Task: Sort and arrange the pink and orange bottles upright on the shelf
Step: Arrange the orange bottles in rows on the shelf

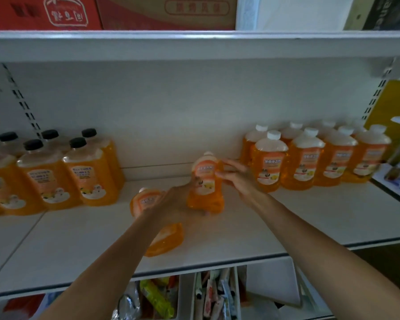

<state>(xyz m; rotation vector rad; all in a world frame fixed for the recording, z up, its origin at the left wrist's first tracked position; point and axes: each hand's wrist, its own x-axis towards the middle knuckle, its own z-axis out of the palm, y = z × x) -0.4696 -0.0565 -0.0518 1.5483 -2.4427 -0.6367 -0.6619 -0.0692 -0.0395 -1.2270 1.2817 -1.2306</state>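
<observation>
Well, mid-frame on the shelf (286,218): one orange bottle (206,197) stands upright, white cap on top and label facing me. A second bottle (166,241) lies on its side just left of and below it, partly under the left forearm.

Handling, my judgement:
- Full of liquid, so fairly heavy for its size, and the weight will slosh if swung.
- Thin clear plastic walls probably give under a squeeze. They look smooth, and the glossy label is likely slick.
- The best hold is the narrowed waist below the shoulder, with fingers wrapped round. The cap is too small to steer by.

Hands:
- Right hand (239,175) comes in from the lower right with a long, nearly straight forearm. It is clamped on the standing bottle at label height, thumb in front and fingers behind.
- Left hand (179,197) reaches from the lower left and meets that bottle's lower left flank. It is blurred, and I can't tell whether the fingers wrap it or only press.

The white-capped row (305,162) stands upright at right, just beside the right hand. The black-capped group (79,176) stands at left, well apart.
</observation>
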